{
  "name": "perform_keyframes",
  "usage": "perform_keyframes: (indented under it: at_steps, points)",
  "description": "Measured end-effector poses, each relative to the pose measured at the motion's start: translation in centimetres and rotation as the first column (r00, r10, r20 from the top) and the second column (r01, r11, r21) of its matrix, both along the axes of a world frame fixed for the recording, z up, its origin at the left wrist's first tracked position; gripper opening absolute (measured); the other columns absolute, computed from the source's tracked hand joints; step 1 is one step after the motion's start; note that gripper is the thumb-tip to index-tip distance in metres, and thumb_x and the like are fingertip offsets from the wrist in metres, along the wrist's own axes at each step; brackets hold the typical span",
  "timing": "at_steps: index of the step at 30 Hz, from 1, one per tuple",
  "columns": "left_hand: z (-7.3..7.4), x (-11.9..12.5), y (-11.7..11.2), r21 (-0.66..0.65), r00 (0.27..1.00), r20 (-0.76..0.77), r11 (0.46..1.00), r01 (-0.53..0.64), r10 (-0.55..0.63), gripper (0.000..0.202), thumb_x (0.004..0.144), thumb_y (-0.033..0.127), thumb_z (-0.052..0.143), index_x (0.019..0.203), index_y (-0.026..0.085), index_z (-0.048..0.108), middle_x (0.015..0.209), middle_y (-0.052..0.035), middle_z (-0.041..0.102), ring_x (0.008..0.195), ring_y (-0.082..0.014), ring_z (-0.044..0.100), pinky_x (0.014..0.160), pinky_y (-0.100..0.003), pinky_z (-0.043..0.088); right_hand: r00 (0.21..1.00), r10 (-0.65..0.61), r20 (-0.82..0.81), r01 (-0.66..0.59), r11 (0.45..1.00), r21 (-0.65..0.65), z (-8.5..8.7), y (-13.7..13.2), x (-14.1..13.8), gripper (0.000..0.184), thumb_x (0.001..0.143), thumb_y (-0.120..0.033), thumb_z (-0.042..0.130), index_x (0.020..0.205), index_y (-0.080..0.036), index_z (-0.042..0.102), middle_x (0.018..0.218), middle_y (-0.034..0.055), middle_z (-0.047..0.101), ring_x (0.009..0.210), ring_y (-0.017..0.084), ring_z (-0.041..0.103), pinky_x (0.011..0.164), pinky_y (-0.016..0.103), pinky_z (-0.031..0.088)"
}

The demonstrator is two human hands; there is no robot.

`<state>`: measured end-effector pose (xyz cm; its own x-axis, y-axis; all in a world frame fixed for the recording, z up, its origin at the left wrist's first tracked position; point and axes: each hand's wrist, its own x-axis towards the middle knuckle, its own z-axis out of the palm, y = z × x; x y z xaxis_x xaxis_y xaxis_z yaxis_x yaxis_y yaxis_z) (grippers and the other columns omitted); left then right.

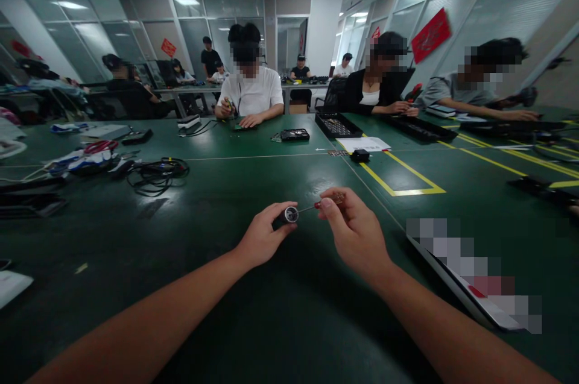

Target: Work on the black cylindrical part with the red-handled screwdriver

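My left hand (265,236) grips a small black cylinder (290,215) with a silvery ring round its open end, which faces me. Its exact kind does not show. In my right hand (357,230) is a screwdriver (322,204) with a red and amber handle, held between thumb and fingers. The thin metal shaft points left, and its tip reaches the cylinder's open end. Whether the tip touches a screw inside is too small to tell. Both hands are above the green table (253,311).
Black cables (158,176) lie at left. Ahead are a black box (360,155), white paper (364,144) and a black tray (338,126). A partly blurred flat item (452,281) lies right of my forearm. Several people sit across the table.
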<state>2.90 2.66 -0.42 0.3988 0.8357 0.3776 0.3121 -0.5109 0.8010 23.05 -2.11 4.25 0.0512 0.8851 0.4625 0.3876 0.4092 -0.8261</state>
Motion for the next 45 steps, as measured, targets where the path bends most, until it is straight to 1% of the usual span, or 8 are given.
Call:
perform_keyframes:
  at_steps: [6,10,16,25,31,34,39,45]
  points:
    - [0.1,0.0,-0.4,0.024,1.0,-0.006,1.0,-0.018,0.019,0.036,0.088,0.017,0.071,0.123,0.023,0.068,0.122,-0.007,0.071,0.116,-0.025,0.065,0.105,-0.044,0.048,0.987,0.16,0.028,-0.16,0.987,0.003,0.2,-0.4,0.0,0.022,0.102,-0.043,0.051,0.104,-0.024,0.063,0.076,-0.0009,0.062,0.069,0.016,0.06,0.064,0.029,0.046]
    - [0.2,0.1,-0.6,0.033,1.0,-0.028,0.999,0.005,-0.004,0.032,0.086,0.015,0.071,0.117,0.023,0.07,0.117,-0.0062,0.073,0.112,-0.0245,0.067,0.102,-0.043,0.051,0.997,0.057,0.058,-0.06,0.997,0.042,0.6,-0.9,-0.4,0.038,0.103,-0.048,0.046,0.086,-0.023,0.069,0.069,0.0004,0.063,0.062,0.017,0.058,0.06,0.03,0.044]
    - [0.1,0.0,-0.6,0.061,0.999,-0.047,0.998,0.001,0.002,0.034,0.086,0.017,0.073,0.119,0.025,0.07,0.118,-0.0053,0.073,0.112,-0.0239,0.067,0.102,-0.041,0.051,0.999,-0.045,0.018,0.045,0.999,0.023,0.4,-0.8,-0.5,0.024,0.102,-0.04,0.048,0.107,-0.024,0.065,0.085,0.0033,0.071,0.077,0.021,0.067,0.066,0.032,0.048]
    - [-0.4,-0.2,-0.4,0.137,0.996,-0.087,0.991,0.008,0.004,0.038,0.087,0.027,0.077,0.125,0.028,0.07,0.121,-0.0059,0.073,0.114,-0.0256,0.066,0.103,-0.045,0.05,0.997,-0.045,0.07,0.039,0.996,0.079,0.7,-0.9,-0.3,0.044,0.104,-0.049,0.043,0.077,-0.023,0.067,0.064,0.0003,0.061,0.059,0.017,0.058,0.057,0.03,0.041]
    - [-0.3,-0.4,-0.2,0.117,0.993,-0.075,0.99,-0.079,0.088,0.04,0.089,0.023,0.074,0.128,0.027,0.068,0.125,-0.0057,0.072,0.118,-0.0252,0.065,0.105,-0.044,0.048,0.989,-0.068,0.131,0.06,0.996,0.061,0.8,-1.1,-0.5,0.025,0.103,-0.038,0.048,0.104,-0.023,0.067,0.076,0.0008,0.069,0.066,0.018,0.063,0.061,0.03,0.045]
    - [-0.2,-0.4,-0.1,0.113,0.991,-0.064,0.988,-0.108,0.115,0.039,0.088,0.021,0.074,0.126,0.026,0.068,0.123,-0.0059,0.072,0.116,-0.0252,0.065,0.104,-0.044,0.049,0.989,-0.055,0.139,0.048,0.998,0.05,0.6,-0.8,-0.5,0.028,0.104,-0.04,0.046,0.101,-0.023,0.068,0.081,0.0022,0.07,0.074,0.019,0.066,0.065,0.03,0.046]
    - [-0.1,-0.4,-0.2,0.121,0.994,-0.073,0.99,-0.071,0.08,0.035,0.086,0.02,0.075,0.12,0.026,0.071,0.119,-0.0054,0.074,0.114,-0.0257,0.066,0.103,-0.045,0.05,0.99,-0.004,0.144,0.0,1.0,0.03,0.6,-0.8,-0.6,0.043,0.105,-0.046,0.042,0.087,-0.023,0.072,0.069,0.0007,0.067,0.06,0.017,0.062,0.057,0.029,0.042]
    - [-0.1,-0.5,0.0,0.096,0.993,-0.048,0.99,-0.105,0.11,0.037,0.084,0.015,0.075,0.12,0.025,0.071,0.119,-0.0054,0.073,0.114,-0.0249,0.066,0.103,-0.044,0.05,0.976,-0.046,0.212,0.038,0.998,0.04,0.4,-0.8,-0.8,0.03,0.101,-0.035,0.05,0.121,-0.02,0.067,0.086,0.0043,0.075,0.074,0.021,0.069,0.064,0.031,0.048]
